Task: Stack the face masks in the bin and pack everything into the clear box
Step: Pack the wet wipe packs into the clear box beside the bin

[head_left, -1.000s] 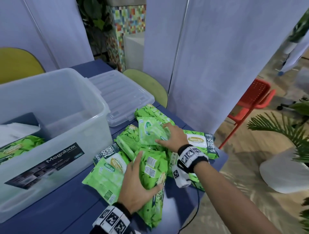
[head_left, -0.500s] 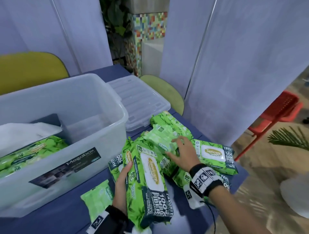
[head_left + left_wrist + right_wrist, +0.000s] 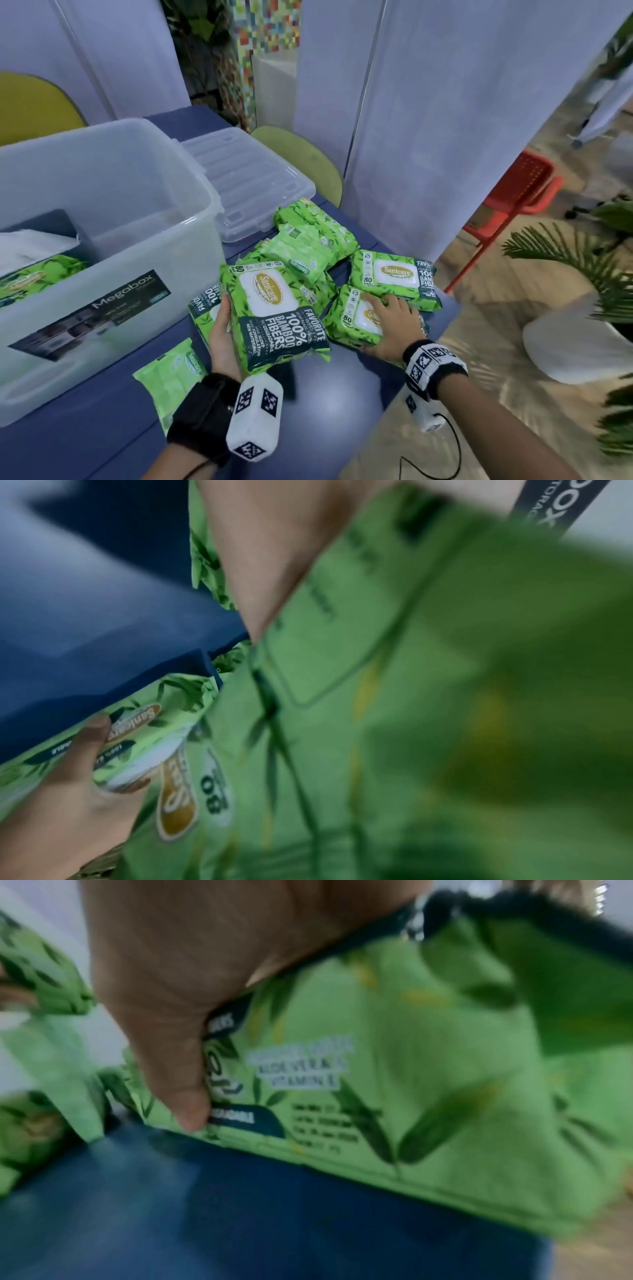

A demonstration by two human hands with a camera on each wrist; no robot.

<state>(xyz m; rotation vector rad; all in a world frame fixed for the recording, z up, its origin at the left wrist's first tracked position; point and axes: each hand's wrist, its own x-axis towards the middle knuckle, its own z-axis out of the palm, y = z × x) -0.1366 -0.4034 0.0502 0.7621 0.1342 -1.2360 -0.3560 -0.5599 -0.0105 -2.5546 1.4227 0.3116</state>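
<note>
My left hand [image 3: 222,329] holds a green Sanicare wipes pack [image 3: 274,308] off the blue table, label up, its fingers under the pack's left side. The left wrist view is filled by that pack [image 3: 377,696], blurred. My right hand [image 3: 390,322] grips a second green pack [image 3: 349,318] lying near the table's right edge, fingers over its top; in the right wrist view the thumb [image 3: 185,1069] presses that pack's side [image 3: 394,1083]. The clear box [image 3: 113,192] stands at left with green packs [image 3: 37,277] and a white bundle [image 3: 30,243] inside.
Several more green packs [image 3: 308,246] lie piled behind my hands, one flat at right [image 3: 394,274] and a pale one at the front [image 3: 171,377]. The clear lid [image 3: 246,185] lies behind the box. The table's right edge is close to my right wrist.
My left hand has raised its pack and turned the label upward. My right hand left the pile's middle, came nearer and took hold of the pack by the right edge.
</note>
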